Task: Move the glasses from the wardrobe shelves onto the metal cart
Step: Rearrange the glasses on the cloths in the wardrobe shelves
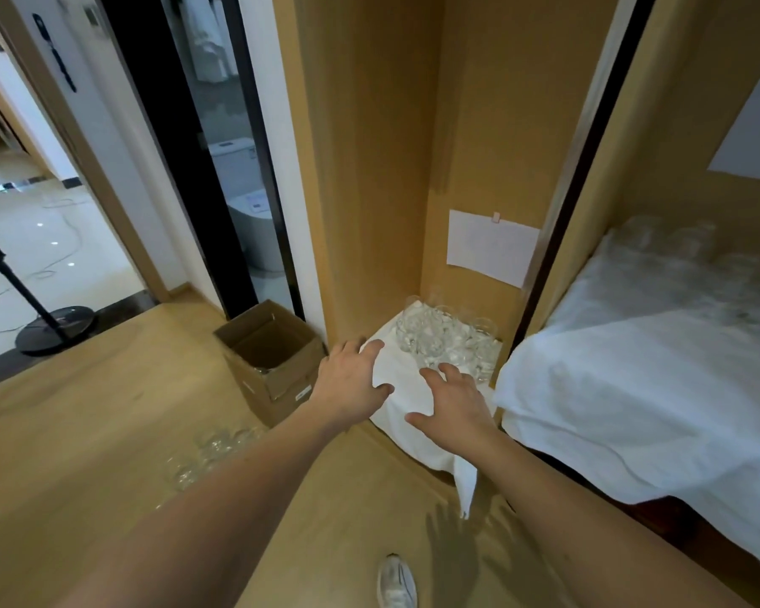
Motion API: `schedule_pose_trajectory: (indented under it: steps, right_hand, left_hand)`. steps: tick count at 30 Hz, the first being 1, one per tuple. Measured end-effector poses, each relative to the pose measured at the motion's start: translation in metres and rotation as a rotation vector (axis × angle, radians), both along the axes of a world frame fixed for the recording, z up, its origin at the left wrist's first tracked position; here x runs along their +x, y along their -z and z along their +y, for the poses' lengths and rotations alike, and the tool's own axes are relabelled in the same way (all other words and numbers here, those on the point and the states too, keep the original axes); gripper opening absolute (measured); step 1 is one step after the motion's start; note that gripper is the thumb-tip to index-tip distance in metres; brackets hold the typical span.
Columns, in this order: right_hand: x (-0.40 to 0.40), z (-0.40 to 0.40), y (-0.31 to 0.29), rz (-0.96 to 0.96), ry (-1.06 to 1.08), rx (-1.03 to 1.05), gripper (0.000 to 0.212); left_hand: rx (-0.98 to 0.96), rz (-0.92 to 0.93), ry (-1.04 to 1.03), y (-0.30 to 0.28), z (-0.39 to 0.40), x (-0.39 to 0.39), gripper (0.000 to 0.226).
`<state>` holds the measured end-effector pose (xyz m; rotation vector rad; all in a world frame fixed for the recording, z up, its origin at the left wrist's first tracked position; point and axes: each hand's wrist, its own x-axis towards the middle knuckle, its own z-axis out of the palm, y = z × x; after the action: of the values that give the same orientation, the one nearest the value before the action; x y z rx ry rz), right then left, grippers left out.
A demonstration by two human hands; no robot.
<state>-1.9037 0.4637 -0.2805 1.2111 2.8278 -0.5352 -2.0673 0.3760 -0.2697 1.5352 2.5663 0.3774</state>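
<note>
glasses (pixel 446 340) on white cloth (pixel 406 388), left hand (pixel 352 381) and right hand (pixel 455 403) spread open, empty, just short

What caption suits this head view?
Both open hands, left and right, reach toward glasses on a white cloth.

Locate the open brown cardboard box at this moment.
The open brown cardboard box stands on the wooden floor left of centre, against the wardrobe's left outer wall, just left of the left hand.
</note>
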Motion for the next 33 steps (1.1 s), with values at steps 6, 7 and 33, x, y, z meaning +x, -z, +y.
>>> schedule_pose_trajectory:
  steps: [6, 7, 33]
  right_hand:
    - [-0.040, 0.030, 0.018, -0.001, 0.017, -0.044, 0.079]
    - [-0.047, 0.035, 0.020, -0.003, 0.022, -0.055, 0.079]
    - [-0.191, 0.150, 0.086, -0.055, 0.388, -0.258, 0.073]
  left_hand:
    - [-0.023, -0.004, 0.019, 0.006, 0.031, -0.035, 0.066]
    - [-0.037, -0.010, 0.022, 0.007, 0.038, -0.041, 0.066]
    - [-0.158, -0.247, 0.248, 0.082, 0.197, -0.209, 0.072]
